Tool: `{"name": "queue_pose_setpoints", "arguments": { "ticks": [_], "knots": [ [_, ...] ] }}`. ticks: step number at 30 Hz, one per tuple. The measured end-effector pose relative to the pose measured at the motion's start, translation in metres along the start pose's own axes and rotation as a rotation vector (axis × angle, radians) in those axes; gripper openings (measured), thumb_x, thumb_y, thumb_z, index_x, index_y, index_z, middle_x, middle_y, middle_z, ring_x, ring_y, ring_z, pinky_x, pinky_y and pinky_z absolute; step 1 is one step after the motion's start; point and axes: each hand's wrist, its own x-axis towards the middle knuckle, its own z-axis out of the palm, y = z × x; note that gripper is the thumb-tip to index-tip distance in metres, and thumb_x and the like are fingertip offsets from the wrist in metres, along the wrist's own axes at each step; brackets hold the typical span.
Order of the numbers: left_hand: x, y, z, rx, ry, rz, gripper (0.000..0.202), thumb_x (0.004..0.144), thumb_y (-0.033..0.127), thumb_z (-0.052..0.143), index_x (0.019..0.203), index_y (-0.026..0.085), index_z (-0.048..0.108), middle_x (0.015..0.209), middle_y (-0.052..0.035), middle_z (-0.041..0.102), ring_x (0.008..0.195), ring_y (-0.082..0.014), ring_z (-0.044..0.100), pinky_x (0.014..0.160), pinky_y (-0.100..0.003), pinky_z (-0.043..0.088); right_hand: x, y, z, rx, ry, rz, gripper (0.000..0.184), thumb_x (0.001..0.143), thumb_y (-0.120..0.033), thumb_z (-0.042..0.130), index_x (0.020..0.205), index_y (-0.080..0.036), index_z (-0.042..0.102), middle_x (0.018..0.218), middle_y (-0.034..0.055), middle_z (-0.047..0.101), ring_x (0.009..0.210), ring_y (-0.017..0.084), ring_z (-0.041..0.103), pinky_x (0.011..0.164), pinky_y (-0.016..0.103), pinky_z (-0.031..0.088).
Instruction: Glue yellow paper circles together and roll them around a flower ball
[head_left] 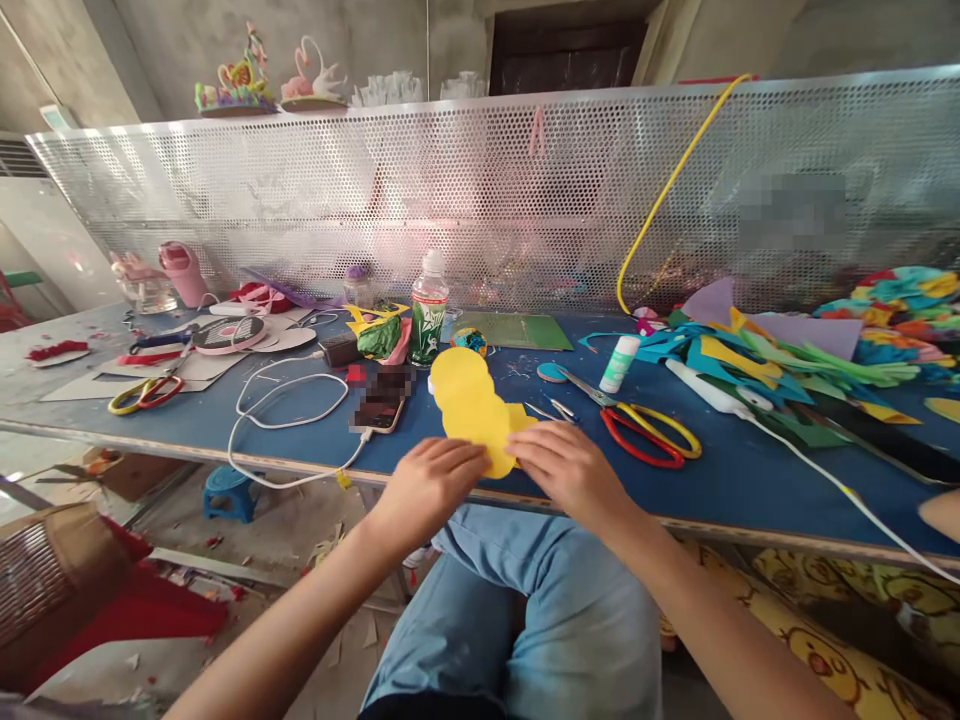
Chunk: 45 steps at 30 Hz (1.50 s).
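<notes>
ylw paper [469,405] (prob.) btwn 2 hands [439,480] [566,465]

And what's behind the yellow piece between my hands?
Beyond the yellow piece: a labelled bottle and multicoloured bundle; more yellow material shows at right. Whatever the piece directly covers is hidden.

A matt, smooth, paper-like finish is shown by the yellow piece [465,395], and a smooth, low-sheen one by the blue tabletop [750,485]. Shiny perforated metal is seen in the panel [480,200]; metal and glossy plastic are combined in the scissors [607,402]. Denim cloth is seen in the jeans [589,610].
</notes>
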Motion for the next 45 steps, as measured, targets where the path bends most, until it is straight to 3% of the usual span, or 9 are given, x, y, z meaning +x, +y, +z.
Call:
{"name": "queue_pose_setpoints", "arguments": {
  "ticks": [2,5,10,15,20,25,35,39,45],
  "knots": [
    [-0.011,0.002,0.019,-0.026,-0.142,-0.031,0.022,0.091,0.022,0.042,0.104,0.016,0.059,0.109,-0.0066,0.064,0.1,-0.0179,0.059,0.083,-0.031,0.047,-0.014,0.003,0.013,0.037,-0.159,0.051,0.021,0.085,-0.013,0.049,0.098,-0.022,0.063,0.099,0.0035,0.067,0.094,0.018,0.059,0.083,0.036,0.049],
    [-0.016,0.001,0.029,-0.064,-0.209,-0.106,0.023,0.09,0.024,0.044,0.107,0.018,0.058,0.103,-0.0068,0.062,0.093,-0.0178,0.058,0.081,-0.031,0.047,-0.021,0.003,0.019,0.108,-0.263,0.127,0.021,0.084,-0.019,0.052,0.102,-0.022,0.063,0.105,0.0042,0.066,0.099,0.02,0.058,0.087,0.037,0.048],
    [-0.021,-0.002,0.026,-0.158,-0.161,-0.154,0.019,0.088,0.025,0.048,0.104,0.019,0.057,0.094,-0.0046,0.063,0.086,-0.0168,0.058,0.081,-0.032,0.046,-0.018,-0.006,0.018,0.22,-0.272,0.164,0.015,0.084,-0.023,0.054,0.096,-0.023,0.063,0.098,0.004,0.067,0.096,0.018,0.06,0.084,0.034,0.05],
    [-0.024,-0.003,0.031,-0.243,-0.099,-0.296,0.015,0.09,0.024,0.042,0.097,0.018,0.054,0.089,-0.0038,0.065,0.082,-0.0159,0.061,0.073,-0.028,0.047,-0.012,-0.008,0.021,0.241,-0.212,0.25,0.027,0.087,-0.022,0.047,0.113,-0.023,0.054,0.098,0.0036,0.067,0.09,0.017,0.063,0.078,0.03,0.053],
    [-0.021,-0.001,0.032,-0.23,-0.074,-0.244,0.02,0.091,0.022,0.039,0.101,0.018,0.055,0.098,-0.0057,0.062,0.087,-0.0147,0.062,0.076,-0.026,0.049,-0.008,-0.008,0.024,0.209,-0.235,0.171,0.021,0.088,-0.021,0.044,0.101,-0.023,0.06,0.098,0.0039,0.067,0.089,0.017,0.063,0.08,0.031,0.051],
    [-0.018,0.003,0.027,-0.127,-0.136,-0.204,0.023,0.089,0.019,0.042,0.108,0.017,0.054,0.103,-0.0069,0.06,0.087,-0.0168,0.061,0.075,-0.029,0.05,-0.005,-0.009,0.026,0.22,-0.307,0.205,0.022,0.089,-0.02,0.043,0.102,-0.023,0.061,0.095,0.004,0.066,0.088,0.017,0.061,0.078,0.031,0.051],
    [-0.004,-0.004,0.021,-0.197,-0.246,-0.237,0.02,0.089,0.021,0.044,0.09,0.017,0.063,0.086,-0.004,0.06,0.08,-0.014,0.059,0.072,-0.024,0.047,-0.004,-0.007,0.027,0.237,-0.277,0.171,0.021,0.083,-0.02,0.055,0.103,-0.023,0.06,0.097,0.0049,0.063,0.095,0.019,0.057,0.083,0.034,0.049],
    [-0.001,-0.009,0.021,-0.202,-0.259,-0.209,0.024,0.091,0.025,0.041,0.088,0.016,0.063,0.083,-0.0041,0.061,0.078,-0.0147,0.059,0.069,-0.024,0.045,-0.001,-0.006,0.028,0.251,-0.333,0.149,0.017,0.086,-0.018,0.049,0.097,-0.022,0.061,0.092,0.0046,0.062,0.09,0.018,0.058,0.08,0.033,0.049],
    [0.002,-0.012,0.022,-0.239,-0.261,-0.225,0.025,0.09,0.028,0.043,0.088,0.017,0.066,0.084,-0.0042,0.059,0.079,-0.014,0.058,0.072,-0.023,0.044,0.005,-0.007,0.024,0.284,-0.369,0.223,0.02,0.089,-0.019,0.04,0.09,-0.02,0.061,0.088,0.0061,0.06,0.086,0.018,0.057,0.077,0.032,0.048]
  ]
}}
